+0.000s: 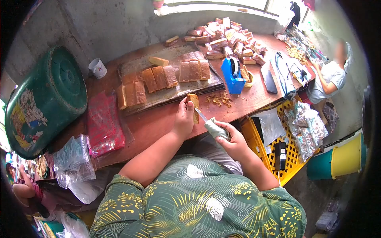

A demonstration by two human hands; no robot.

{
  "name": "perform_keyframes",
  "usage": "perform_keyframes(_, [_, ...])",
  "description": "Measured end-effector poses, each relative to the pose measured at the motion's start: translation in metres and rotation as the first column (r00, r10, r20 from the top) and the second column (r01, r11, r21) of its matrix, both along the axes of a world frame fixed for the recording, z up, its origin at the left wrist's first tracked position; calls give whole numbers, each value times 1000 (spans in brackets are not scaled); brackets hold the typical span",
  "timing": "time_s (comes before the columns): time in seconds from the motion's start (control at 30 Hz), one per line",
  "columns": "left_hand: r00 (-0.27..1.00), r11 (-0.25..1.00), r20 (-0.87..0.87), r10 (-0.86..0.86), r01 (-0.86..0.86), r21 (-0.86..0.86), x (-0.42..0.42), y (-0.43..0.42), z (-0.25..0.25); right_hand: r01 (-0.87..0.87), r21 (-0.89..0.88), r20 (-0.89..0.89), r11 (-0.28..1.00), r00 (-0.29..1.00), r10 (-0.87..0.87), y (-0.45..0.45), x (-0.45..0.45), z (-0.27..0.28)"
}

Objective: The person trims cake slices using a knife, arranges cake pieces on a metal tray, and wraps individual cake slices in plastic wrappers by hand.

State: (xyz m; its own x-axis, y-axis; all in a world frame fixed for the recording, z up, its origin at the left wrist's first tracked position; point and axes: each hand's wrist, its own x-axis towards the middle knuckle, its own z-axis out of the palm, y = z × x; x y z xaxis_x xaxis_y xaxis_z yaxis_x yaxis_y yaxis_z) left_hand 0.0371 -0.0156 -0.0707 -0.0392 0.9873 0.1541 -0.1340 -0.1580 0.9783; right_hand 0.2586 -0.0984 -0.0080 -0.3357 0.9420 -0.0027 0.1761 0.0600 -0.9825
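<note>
Green plastic forms the big tub (51, 103) at the left, tilted on its side beside the worktop (154, 119). Near it, clear bags (73, 158) hang over the front edge, a red plastic sheet (104, 123) lies flat, and a white mug (97, 68) stands further back. Next comes a dark tray (160, 97) bearing brown-topped bars (158, 77) in three groups, with one paler bar (158, 61) behind them.

In front of the tray, the left grip (185, 118) is closed on a slice (193, 104), thumb on its near face. The slice stands upright, rising above the fingertips and showing along the right side of the grip. The tip of a knife (201, 115) comes up to the slice's right edge; whether it cuts in, I cannot tell. The right grip (233, 139) is curled around the knife's cloth-wrapped handle (217, 129), to the right of and slightly nearer than the slice, apart from it.

Crumbs (219, 99) lie beyond the knife, with a heap of wrapped bars (228, 39) behind. Further right are a blue tape dispenser (233, 77), a dark phone (268, 80), a yellow crate (291, 139) below the worktop's edge and a seated person (327, 81) in a pale top
</note>
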Motion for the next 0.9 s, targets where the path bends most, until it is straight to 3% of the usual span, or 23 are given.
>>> perform_keyframes(0.1, [1000,1000,9,3,-3,3,2,2,-3,7,-98,-185,995,983,-25,4,2,-3])
perform_keyframes(0.17, [1000,1000,-13,2,-2,4,1,2,-4,27,-61,-162,998,986,-37,9,5,-2])
perform_keyframes(0.27, [996,999,86,-22,26,-42,2,4,-8,25,-22,-139,999,990,-28,12,10,-2])
perform_keyframes(0.37, [1000,999,-8,25,-24,22,2,4,-7,1,-8,-84,1000,996,-2,11,13,1])
perform_keyframes(0.47, [991,994,119,-63,72,-81,-4,5,-7,-19,-4,-27,1000,999,19,11,16,2])
perform_keyframes(0.53, [951,979,291,-107,151,-135,-11,-4,14,-6,25,-17,1000,1000,7,12,17,1])
perform_keyframes(0.63, [812,951,564,-147,273,-146,-25,-1,12,14,88,72,996,997,-21,13,21,2])
perform_keyframes(0.67, [744,941,651,-152,310,-134,-29,1,7,-52,53,128,997,991,45,13,24,7])
perform_keyframes(0.73, [728,938,665,-167,326,-121,-36,0,7,-178,-27,232,984,956,179,11,33,16])
perform_keyframes(0.77, [721,938,674,-162,325,-122,-37,0,7,-279,47,278,959,926,256,14,41,3])
perform_keyframes(0.8, [713,937,683,-159,326,-123,-37,0,7,-317,-51,362,947,878,313,13,42,12])
perform_keyframes(0.87, [689,917,691,-217,387,-98,-40,0,7,-328,-119,450,937,824,345,15,42,23])
perform_keyframes(0.9, [677,906,695,-245,415,-85,-40,0,8,-284,-64,459,957,843,281,18,45,20])
